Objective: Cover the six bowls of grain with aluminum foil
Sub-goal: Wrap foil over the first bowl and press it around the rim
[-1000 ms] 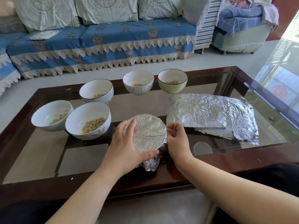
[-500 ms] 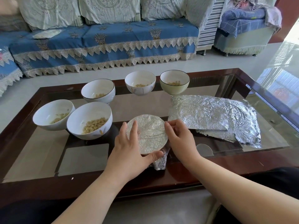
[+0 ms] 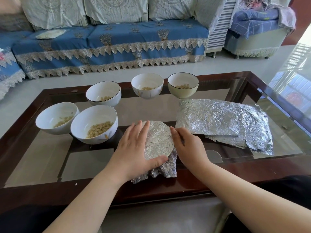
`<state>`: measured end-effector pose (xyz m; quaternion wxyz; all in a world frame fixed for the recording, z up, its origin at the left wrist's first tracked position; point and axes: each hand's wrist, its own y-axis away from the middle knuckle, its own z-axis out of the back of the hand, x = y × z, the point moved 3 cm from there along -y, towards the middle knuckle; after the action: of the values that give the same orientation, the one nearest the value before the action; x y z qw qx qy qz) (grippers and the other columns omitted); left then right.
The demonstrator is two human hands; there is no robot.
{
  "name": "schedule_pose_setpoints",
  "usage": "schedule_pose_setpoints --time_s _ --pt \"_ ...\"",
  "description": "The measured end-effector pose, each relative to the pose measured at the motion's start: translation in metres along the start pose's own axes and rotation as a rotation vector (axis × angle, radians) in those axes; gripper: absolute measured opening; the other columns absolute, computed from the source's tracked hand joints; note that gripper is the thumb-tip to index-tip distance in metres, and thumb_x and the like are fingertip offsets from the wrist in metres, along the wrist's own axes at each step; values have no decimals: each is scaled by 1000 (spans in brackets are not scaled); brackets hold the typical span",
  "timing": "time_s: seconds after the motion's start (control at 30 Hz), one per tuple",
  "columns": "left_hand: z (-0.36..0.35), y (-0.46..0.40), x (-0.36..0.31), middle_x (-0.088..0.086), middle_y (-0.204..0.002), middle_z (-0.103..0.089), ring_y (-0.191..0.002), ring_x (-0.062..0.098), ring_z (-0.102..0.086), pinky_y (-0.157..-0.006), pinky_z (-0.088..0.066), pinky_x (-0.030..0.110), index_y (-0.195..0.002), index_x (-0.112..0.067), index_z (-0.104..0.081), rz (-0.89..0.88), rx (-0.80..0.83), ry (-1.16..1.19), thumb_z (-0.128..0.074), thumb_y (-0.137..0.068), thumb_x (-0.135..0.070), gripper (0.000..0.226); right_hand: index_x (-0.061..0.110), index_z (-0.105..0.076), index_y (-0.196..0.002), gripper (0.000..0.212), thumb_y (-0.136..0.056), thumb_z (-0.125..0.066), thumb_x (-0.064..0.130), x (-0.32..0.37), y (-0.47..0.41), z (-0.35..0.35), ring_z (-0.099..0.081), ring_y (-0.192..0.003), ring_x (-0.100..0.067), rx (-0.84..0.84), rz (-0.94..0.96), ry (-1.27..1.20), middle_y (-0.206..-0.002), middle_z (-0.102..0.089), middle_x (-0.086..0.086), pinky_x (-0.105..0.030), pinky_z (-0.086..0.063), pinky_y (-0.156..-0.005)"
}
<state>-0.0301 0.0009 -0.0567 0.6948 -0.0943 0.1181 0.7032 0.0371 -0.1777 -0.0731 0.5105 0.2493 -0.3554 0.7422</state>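
Note:
A foil-covered bowl (image 3: pixel 159 142) stands near the table's front edge, crinkled foil hanging down its sides. My left hand (image 3: pixel 134 152) cups its left side, thumb under the near rim. My right hand (image 3: pixel 186 147) presses the foil against its right side. Several uncovered white bowls hold grain: one (image 3: pixel 94 126) just left of the covered bowl, another (image 3: pixel 57 117) further left, and three behind (image 3: pixel 103 95), (image 3: pixel 147 87), (image 3: pixel 183 86). A stack of flat foil sheets (image 3: pixel 222 121) lies to the right.
The bowls stand on a glass-topped coffee table with a dark wood frame (image 3: pixel 168 187). A blue sofa (image 3: pixel 109 44) with lace trim is behind it, across a strip of white floor. A padded stool (image 3: pixel 252 37) with folded cloths stands at the back right.
My left hand slid further round the bowl's left side, and my right hand moved up along its right edge. The foil now lies tighter around the rim.

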Motion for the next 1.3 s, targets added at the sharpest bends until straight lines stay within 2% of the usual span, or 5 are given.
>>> schedule_pose_setpoints --time_s 0.43,0.63,0.9,1.1,1.3 --pt "-2 1 -1 -6 -165 10 -149 14 13 -123 -3 38 -156 -30 11 13 -55 45 -10 -48 -106 134 20 -46 -77 31 -101 -45 39 -6 6 -8 -43 -53 -4 90 -184 -282 -60 -48 7 -27 -35 -57" --pt "-1 1 1 -7 -165 10 -149 12 12 -122 -2 36 -156 -31 13 -2 -52 57 -12 -48 -106 133 16 -46 -113 21 -102 -40 33 -10 24 -12 -57 -74 9 129 -158 -444 -89 -64 11 -16 -42 -67" --pt "0 0 4 -7 -165 9 -150 14 10 -122 -4 37 -156 -31 11 18 -61 42 -25 -54 -102 129 25 -44 -109 8 -102 -42 28 -5 27 -20 -58 -92 7 101 -197 -431 -103 -63 9 -4 -39 -73" --pt "0 -2 3 -6 -165 9 -150 15 11 -123 -4 38 -156 -30 11 38 -51 40 -19 -50 -104 133 33 -52 -103 9 -101 -50 25 -5 21 -16 -54 -59 0 119 -271 -547 -76 -60 3 -19 -43 -60" --pt "1 -1 2 -8 -165 10 -149 14 11 -122 -4 38 -156 -31 12 43 -46 44 -17 -49 -105 133 5 -57 -117 31 -90 -63 19 -10 23 -22 -67 -85 -24 173 -492 -1101 -94 -71 -16 -39 -53 -82"
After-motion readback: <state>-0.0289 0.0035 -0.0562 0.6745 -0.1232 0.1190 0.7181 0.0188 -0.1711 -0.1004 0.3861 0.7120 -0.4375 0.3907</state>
